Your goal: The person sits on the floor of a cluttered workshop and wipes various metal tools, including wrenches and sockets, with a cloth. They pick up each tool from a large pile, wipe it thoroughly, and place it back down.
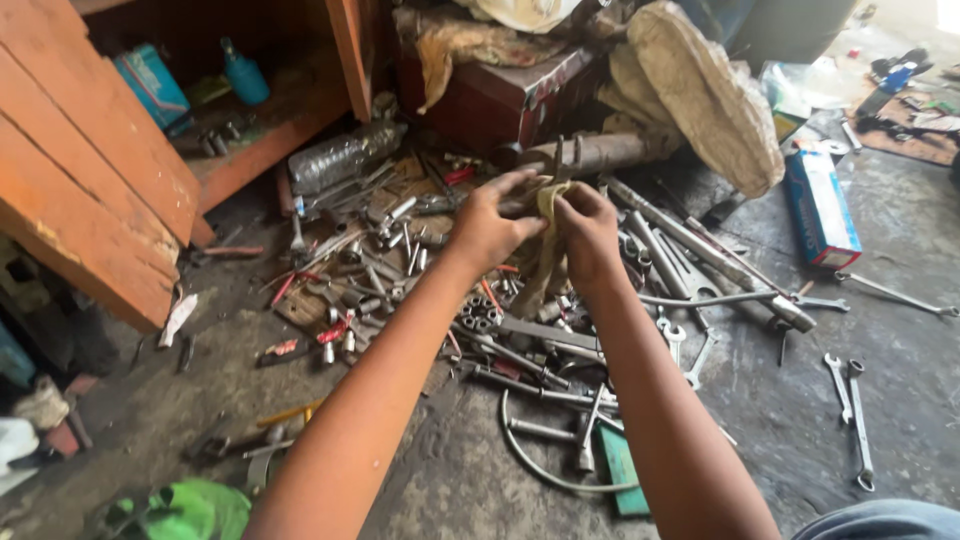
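Observation:
Both my arms reach forward over a floor strewn with tools. My left hand (487, 222) and my right hand (587, 232) together hold a dirty yellowish rag (545, 255) that hangs down between them. A small metal part seems wrapped in the rag at the top; I cannot make it out. Under the hands lies a heap of sockets, spanners and rods (520, 340).
An orange wooden cabinet (110, 190) stands open at the left with blue cans inside. A clear plastic bottle (340, 155), a dark red toolbox (500, 95), a worn shoe sole (705, 95), a blue carton (822, 205) and loose spanners (850, 410) lie around.

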